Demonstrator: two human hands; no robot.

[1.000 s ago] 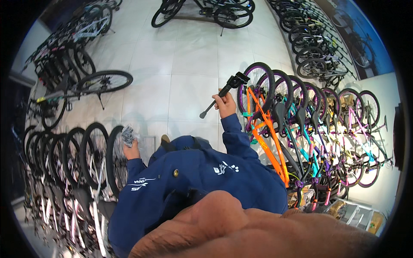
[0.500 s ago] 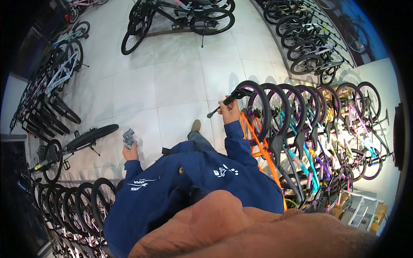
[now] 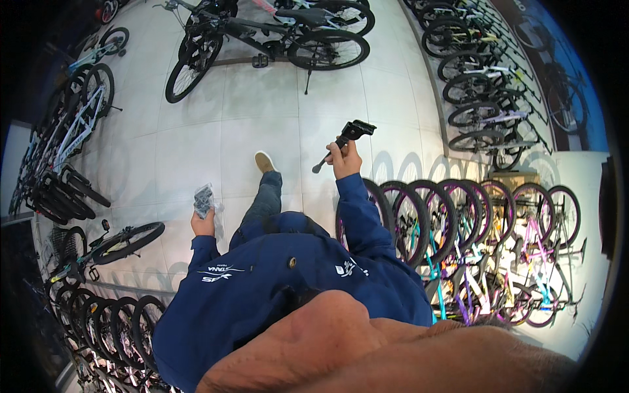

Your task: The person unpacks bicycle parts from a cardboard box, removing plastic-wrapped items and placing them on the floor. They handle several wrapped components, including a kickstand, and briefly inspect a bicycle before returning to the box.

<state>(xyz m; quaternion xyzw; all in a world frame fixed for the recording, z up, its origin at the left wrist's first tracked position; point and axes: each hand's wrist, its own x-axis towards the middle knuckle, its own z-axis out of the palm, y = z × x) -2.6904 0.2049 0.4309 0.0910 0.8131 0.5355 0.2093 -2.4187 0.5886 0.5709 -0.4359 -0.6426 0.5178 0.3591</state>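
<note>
My right hand (image 3: 345,159), held out over the pale floor, is closed around a black bicycle kickstand (image 3: 354,130). The kickstand's wide bracket end points up and right, and its thin leg with a rounded foot sticks out to the lower left. My left hand (image 3: 203,224) grips a crumpled clear plastic bag (image 3: 204,199) with greyish contents that I cannot make out. Both arms are in dark blue sleeves and the hands are well apart.
A row of upright bicycles (image 3: 419,216) stands close on my right. Ahead, a dark bicycle (image 3: 268,46) rests on its stand. More bicycles line the left side, with a single bicycle (image 3: 124,245) near my left arm. My shoe (image 3: 265,162) is on the tiled floor (image 3: 242,131).
I have stepped forward, and the row on the right has slid back in view. The kickstand now shows against the floor instead of a bicycle wheel. Both hands keep their hold.
</note>
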